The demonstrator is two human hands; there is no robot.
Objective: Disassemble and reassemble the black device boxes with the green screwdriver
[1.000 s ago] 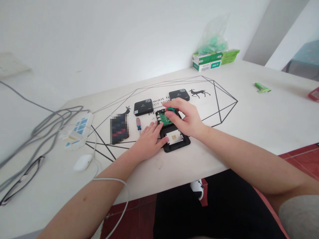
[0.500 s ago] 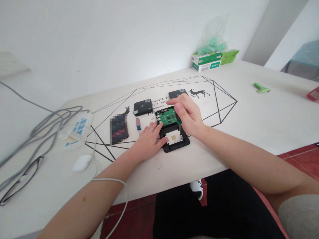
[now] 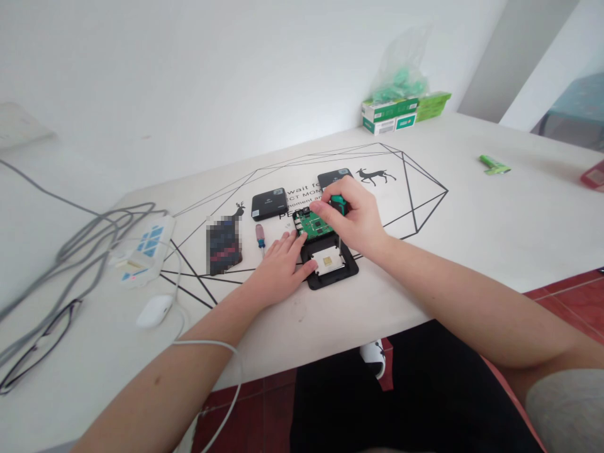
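Observation:
My right hand [image 3: 356, 211] is closed around a screwdriver with a green-and-black handle [image 3: 338, 202]. Its shaft points down to the upper right part of an opened black case [image 3: 346, 269]; the tip is too small to make out. A metal plate [image 3: 329, 260] sits inside the case. Just behind it lies a green circuit board [image 3: 315, 225] in a black shell, partly covered by my right hand. My left hand [image 3: 285, 267] lies flat with fingers spread, fingertips at the board's left edge and thumb on the case's left side. A second screwdriver [image 3: 260, 236] with a translucent reddish handle rests left of the board.
Two closed black boxes [image 3: 268, 203] lie farther back. A pixelated dark object [image 3: 224, 245] is at left, near a power strip [image 3: 150, 245], a white charger [image 3: 155, 311], cables and glasses [image 3: 42, 343]. Green boxes [image 3: 391, 112] stand by the wall; a green wrapper [image 3: 494, 165] lies right.
My right hand has changed its grip on the screwdriver: the fingers have curled, and the green handle now shows between them. My left hand stays in place.

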